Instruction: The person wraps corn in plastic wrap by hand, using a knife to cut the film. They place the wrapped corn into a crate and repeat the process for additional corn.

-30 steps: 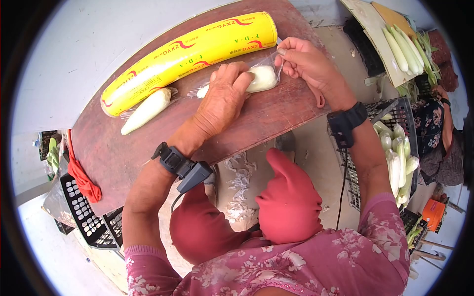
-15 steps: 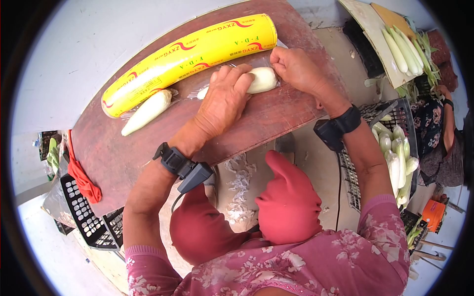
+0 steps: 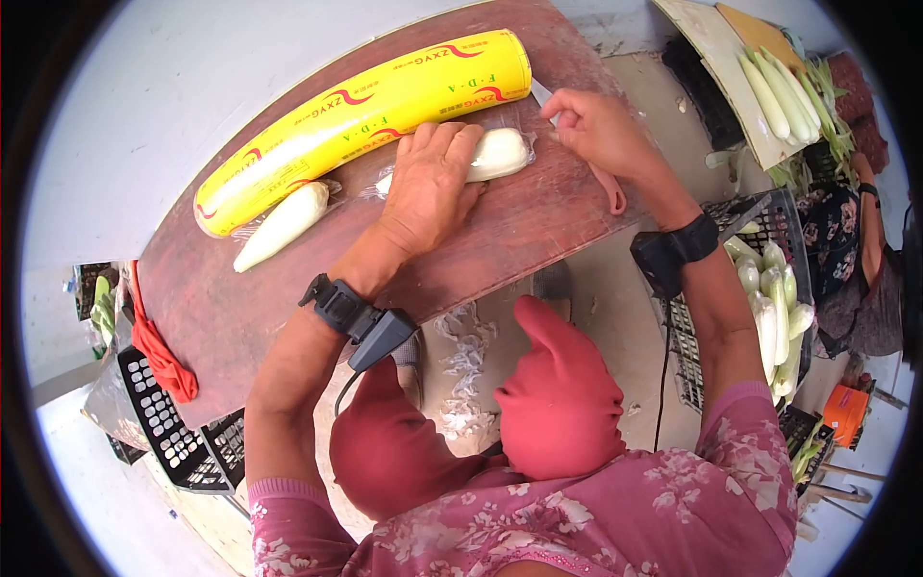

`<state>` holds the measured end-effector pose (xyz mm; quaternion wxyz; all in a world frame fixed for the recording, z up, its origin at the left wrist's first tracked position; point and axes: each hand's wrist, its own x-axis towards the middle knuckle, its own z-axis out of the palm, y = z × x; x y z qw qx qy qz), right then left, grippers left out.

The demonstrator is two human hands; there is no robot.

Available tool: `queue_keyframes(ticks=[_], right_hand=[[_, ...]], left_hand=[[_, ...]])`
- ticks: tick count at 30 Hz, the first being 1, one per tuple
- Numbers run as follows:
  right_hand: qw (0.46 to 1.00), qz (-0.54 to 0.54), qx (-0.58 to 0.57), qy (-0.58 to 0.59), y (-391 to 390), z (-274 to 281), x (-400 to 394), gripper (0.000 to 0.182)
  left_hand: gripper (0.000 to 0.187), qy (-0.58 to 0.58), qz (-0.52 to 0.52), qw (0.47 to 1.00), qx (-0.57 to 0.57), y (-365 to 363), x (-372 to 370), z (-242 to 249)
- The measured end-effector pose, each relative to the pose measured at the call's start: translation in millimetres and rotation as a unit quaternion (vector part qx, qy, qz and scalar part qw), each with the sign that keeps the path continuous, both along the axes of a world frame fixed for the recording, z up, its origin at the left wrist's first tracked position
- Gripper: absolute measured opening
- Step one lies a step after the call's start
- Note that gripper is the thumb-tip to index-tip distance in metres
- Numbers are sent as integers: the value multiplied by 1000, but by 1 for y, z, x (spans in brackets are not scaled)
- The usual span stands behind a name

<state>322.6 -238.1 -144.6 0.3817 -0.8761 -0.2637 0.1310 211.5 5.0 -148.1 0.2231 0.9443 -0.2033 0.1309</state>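
My left hand (image 3: 431, 178) lies over a pale ear of corn (image 3: 500, 156) in clear film, its fingers closed over the middle. The ear's right end shows; my hand hides much of the rest. To the right, my right hand (image 3: 601, 130) is closed around what looks like a small knife. Its pale blade tip (image 3: 540, 93) sticks out past the fingers and its pink looped handle (image 3: 610, 188) emerges below the palm. A second ear of corn (image 3: 284, 226), on some film, lies left of my left hand. Behind both ears rests a long yellow roll of cling film (image 3: 356, 111).
A reddish-brown table (image 3: 317, 308) holds everything. A red cloth (image 3: 159, 351) hangs at its left edge above a black crate (image 3: 168, 413). On the right stands a crate of corn (image 3: 774, 288); more ears (image 3: 779, 96) lie on a board. Another person's arm (image 3: 870, 226) is at far right.
My right hand has moved right, away from the ear's end, and the knife's blade and pink handle now show more. My left hand has shifted slightly left with the wrapped ear.
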Motion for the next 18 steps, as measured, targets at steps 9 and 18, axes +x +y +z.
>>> queue_keyframes(ticks=[9,18], right_hand=[[988,148,-15,-30,26,1,0,29],[988,124,15,-90,10,-9,10,12]], left_hand=[[60,-14,1,1000,4,1,0,-2],[58,39,-19,999,-15,10,9,5]])
